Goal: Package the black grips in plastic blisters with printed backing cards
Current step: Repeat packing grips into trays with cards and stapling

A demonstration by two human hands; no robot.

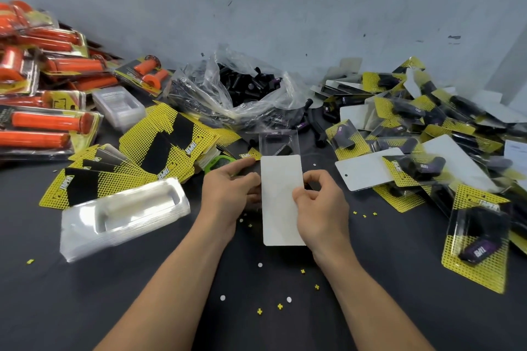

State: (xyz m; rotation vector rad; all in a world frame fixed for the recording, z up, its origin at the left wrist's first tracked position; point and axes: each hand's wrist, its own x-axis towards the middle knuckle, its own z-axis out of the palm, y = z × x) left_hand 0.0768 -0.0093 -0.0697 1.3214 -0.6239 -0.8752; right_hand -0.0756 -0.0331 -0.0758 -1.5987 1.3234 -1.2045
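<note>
Holding card (281, 208) (blank side) | between left grip (228, 191), right grip (322, 214)

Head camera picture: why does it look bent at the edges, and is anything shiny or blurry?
Head view: the wide-angle lens bows straight lines toward the edges. Head view: soft, even light, faint shadows; glare whitens the stack of clear blisters and the plastic bag. Head view: the white card is sharp, the packs at far right look smeared.
</note>
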